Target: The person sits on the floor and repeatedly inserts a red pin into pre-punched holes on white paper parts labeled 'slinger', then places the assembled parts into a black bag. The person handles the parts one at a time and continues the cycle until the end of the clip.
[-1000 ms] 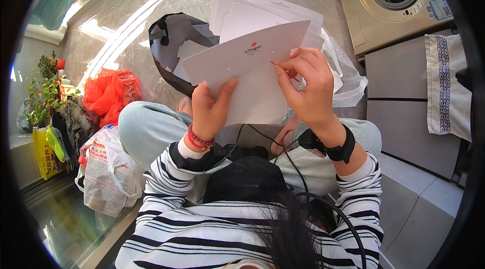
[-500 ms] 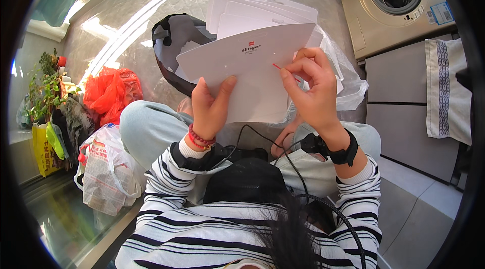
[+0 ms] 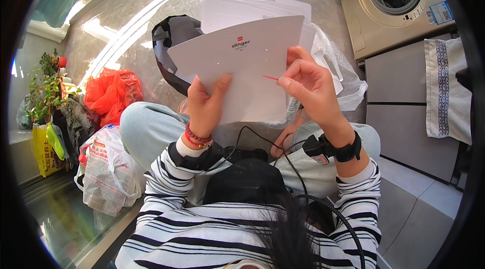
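Note:
My left hand (image 3: 207, 104) grips the left side of a white card sheet (image 3: 252, 84), its thumb lying on the front face. The sheet is tilted up above my lap, with a small red and black print and a few tiny holes or dots. At its right side, my right hand (image 3: 310, 87) is closed in a pinch on a thin red strip (image 3: 270, 77), which points left across the sheet. Whether the strip is fixed to the sheet I cannot tell. Behind it several more white sheets (image 3: 252, 7) fan out; what supports them is hidden.
Beyond my left hand an open dark bag (image 3: 169, 51) lies on the floor. A clear plastic bag (image 3: 351, 84) is at right. Red (image 3: 113, 89) and white bags (image 3: 108, 168) lie left. A black cable (image 3: 275, 143) crosses my lap. A washing machine (image 3: 351, 11) stands far right.
The front sheet has shifted slightly left and up. My right hand has moved a little left and down with the red strip, which now shows more clearly. The sheets behind have shifted too.

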`<state>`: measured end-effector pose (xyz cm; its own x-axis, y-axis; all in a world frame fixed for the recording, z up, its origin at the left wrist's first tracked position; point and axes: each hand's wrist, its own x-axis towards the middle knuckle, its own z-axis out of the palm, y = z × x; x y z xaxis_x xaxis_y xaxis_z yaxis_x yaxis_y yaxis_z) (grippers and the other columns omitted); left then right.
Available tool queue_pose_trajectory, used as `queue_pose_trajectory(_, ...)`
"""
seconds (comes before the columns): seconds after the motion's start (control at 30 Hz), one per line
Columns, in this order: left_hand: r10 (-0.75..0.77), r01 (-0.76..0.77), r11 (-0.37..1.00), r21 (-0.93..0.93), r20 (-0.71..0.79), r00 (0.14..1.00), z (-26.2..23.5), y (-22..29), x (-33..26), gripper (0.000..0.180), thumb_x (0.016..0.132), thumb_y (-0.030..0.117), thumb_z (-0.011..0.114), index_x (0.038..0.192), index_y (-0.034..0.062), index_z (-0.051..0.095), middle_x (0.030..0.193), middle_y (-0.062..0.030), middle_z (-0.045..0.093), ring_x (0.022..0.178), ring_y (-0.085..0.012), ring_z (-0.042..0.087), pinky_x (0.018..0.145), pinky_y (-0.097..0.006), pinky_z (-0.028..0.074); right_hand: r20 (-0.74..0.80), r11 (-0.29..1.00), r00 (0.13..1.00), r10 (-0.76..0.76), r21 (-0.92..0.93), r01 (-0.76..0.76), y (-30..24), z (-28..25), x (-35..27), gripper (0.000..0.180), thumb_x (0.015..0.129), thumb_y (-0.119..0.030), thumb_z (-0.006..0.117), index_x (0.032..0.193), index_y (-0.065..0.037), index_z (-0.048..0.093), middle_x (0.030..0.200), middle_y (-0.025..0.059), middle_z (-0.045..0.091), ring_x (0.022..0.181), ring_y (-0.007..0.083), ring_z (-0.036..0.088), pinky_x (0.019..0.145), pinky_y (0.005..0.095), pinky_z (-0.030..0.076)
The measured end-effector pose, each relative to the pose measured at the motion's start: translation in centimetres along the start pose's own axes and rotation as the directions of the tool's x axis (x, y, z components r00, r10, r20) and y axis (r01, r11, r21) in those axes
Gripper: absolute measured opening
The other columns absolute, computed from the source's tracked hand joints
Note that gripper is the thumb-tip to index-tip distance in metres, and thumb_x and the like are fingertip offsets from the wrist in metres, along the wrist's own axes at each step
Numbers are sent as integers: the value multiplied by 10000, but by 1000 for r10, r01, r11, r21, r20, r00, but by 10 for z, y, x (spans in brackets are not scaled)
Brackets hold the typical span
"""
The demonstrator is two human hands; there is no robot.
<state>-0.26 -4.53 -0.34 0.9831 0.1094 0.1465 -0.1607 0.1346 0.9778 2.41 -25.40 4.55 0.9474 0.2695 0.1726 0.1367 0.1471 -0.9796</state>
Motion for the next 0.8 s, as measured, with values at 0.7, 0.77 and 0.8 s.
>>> queue_pose_trajectory(0.7, -70, 69, 997, 25, 55, 996, 2, 6, 1, 248, 926, 140, 625, 1098, -29, 567, 978, -64, 651, 854, -106, 603, 744, -245, 499, 208, 757, 969, 134, -652, 35, -28, -20, 2, 79, 781, -53, 654, 775, 16, 616, 777, 66, 617, 726, 168, 558, 684, 281, 457)
queue_pose_trajectory(0.77, -74, 73, 997, 38, 38, 996, 0, 5, 2, 247, 926, 143, 627, 1095, -28, 569, 971, -60, 651, 845, -103, 601, 739, -244, 499, 263, 737, 920, 291, -674, -40, -34, -30, 3, 78, 792, -49, 647, 783, 20, 614, 803, 68, 629, 735, 164, 564, 691, 282, 464)
queue_pose_trajectory(0.8, -83, 82, 996, 46, 27, 996, 0, 5, 4, 246, 925, 144, 627, 1094, -27, 570, 967, -58, 652, 841, -102, 600, 736, -244, 499, 263, 754, 923, 279, -655, -41, -35, -34, 3, 76, 795, -47, 650, 785, 19, 614, 861, 78, 631, 758, 164, 570, 701, 280, 466)
